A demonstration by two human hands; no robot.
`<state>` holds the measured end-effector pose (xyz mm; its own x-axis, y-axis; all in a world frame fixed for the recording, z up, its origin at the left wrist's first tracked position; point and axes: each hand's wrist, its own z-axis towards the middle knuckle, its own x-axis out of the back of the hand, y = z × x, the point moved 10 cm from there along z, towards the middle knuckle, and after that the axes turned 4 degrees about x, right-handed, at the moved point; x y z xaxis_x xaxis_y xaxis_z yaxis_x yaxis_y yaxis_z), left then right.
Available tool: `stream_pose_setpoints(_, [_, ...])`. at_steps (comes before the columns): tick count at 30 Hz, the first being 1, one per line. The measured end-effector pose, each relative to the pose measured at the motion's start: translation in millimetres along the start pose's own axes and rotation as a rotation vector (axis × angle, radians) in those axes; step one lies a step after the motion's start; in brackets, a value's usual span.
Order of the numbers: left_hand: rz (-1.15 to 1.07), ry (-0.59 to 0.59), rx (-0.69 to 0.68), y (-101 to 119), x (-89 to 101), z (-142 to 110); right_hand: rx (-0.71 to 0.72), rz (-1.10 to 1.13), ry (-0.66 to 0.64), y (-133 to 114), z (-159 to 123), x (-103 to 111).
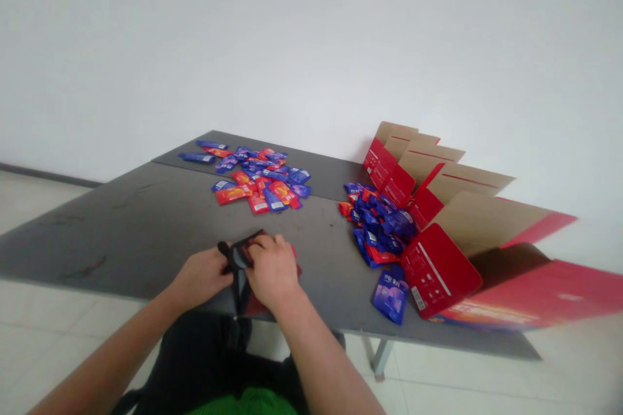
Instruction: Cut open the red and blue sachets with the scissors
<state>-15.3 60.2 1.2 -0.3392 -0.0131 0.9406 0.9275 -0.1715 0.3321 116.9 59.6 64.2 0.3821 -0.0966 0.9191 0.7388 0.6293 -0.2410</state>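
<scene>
Near the front edge of the table, both my hands are at a glossy black, pouch-like thing (239, 275) with dark red parts; its exact kind is unclear. My left hand (207, 277) is closed on its left side, fingertips hidden behind the black part. From the right, my right hand (273, 269) curls its fingers over the top, and a bit of red shows beyond its knuckles. Further back on the table lies a loose spread of blue-purple and red-orange packets (282, 193). A second heap of similar packets (382, 227) is to the right of my hands.
Several open red cardboard boxes (440, 270) with brown insides stand in a row along the table's right side, flaps sticking up. One purple packet (390, 294) lies by the nearest box. The dark grey table (146, 227) has a white wall behind it.
</scene>
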Motion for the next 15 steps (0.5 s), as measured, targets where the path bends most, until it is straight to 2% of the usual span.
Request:
stream_pose_setpoints(1, [-0.011, 0.008, 0.001, 0, 1.3, -1, -0.006, 0.010, -0.010, -1, -2, -6])
stream_pose_setpoints(3, [-0.064, 0.014, -0.018, 6, 6.0, -2, -0.088, 0.001, -0.018, 19, -7, -10])
stream_pose_setpoints(6, [-0.111, 0.000, -0.036, 14, 12.2, -4, -0.290, -0.076, -0.027, 74, -15, 5])
stream_pose_setpoints(8, [-0.107, -0.010, -0.037, 15, 12.5, -4, -0.379, -0.120, -0.021, 94, -17, 20])
stream_pose_setpoints(9, [-0.103, -0.011, -0.038, 14, 11.6, -3, -0.377, -0.122, -0.004, 92, -15, 26])
stream_pose_setpoints(11, [-0.084, -0.014, -0.040, 11, 7.7, -1, -0.269, -0.079, 0.031, 65, -6, 28])
stream_pose_setpoints(13, [-0.052, -0.011, -0.017, 5, 3.9, 0, -0.105, -0.013, 0.030, 27, 2, 16])
stream_pose_setpoints(15, [-0.039, -0.005, 0.014, 1, 3.2, 0, -0.043, 0.010, -0.005, 8, 3, 0])
